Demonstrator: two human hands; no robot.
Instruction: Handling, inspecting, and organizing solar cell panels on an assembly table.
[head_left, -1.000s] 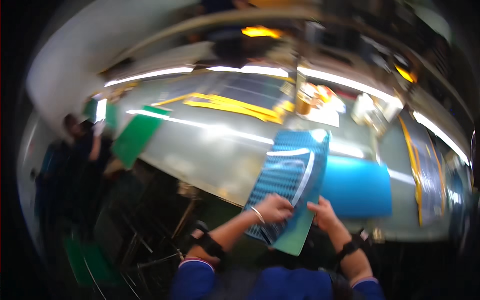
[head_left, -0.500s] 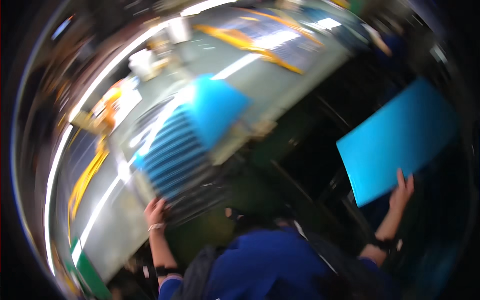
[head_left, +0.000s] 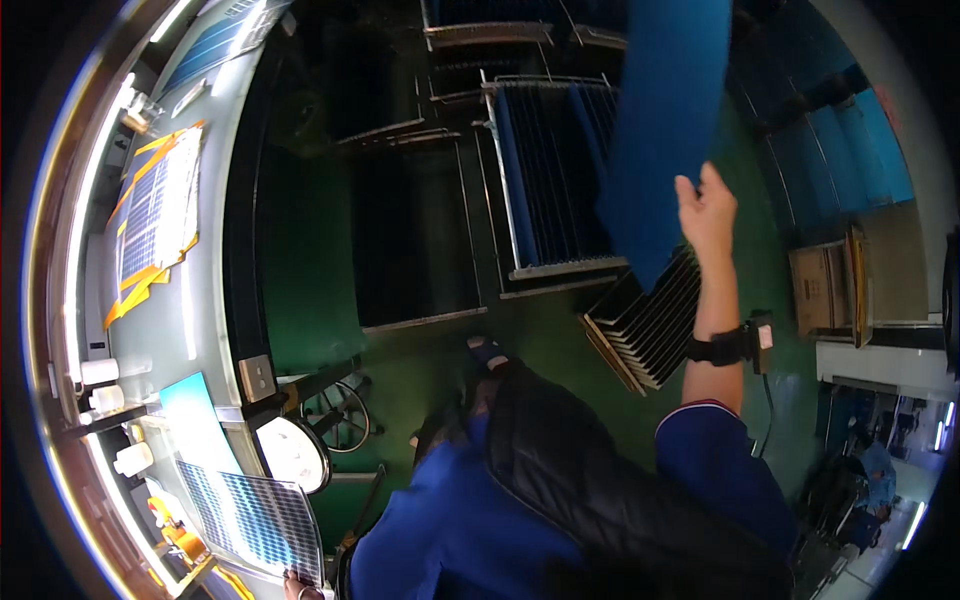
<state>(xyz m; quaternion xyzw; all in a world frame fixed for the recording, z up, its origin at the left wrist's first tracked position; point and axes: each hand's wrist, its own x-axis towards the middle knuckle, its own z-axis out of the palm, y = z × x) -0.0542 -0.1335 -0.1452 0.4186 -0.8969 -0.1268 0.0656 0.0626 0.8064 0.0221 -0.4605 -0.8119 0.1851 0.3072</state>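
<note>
green floor (head_left: 555, 345) below; my right hand (head_left: 708, 218) pinches a blue sheet (head_left: 668, 120), unracked; left hand (head_left: 297, 586) at patterned sheet (head_left: 262, 515), grip unclear.

Blue sheet (head_left: 668, 120): being cut off by upper edge
Left hand (head_left: 298, 588): being cropped by lower edge
Slotted rack (head_left: 570, 268): being partly hidden by blue sheet

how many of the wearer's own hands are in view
2: left hand at the grid-patterned sheet, partly cut off by the frame; right hand holding the blue sheet.
</note>
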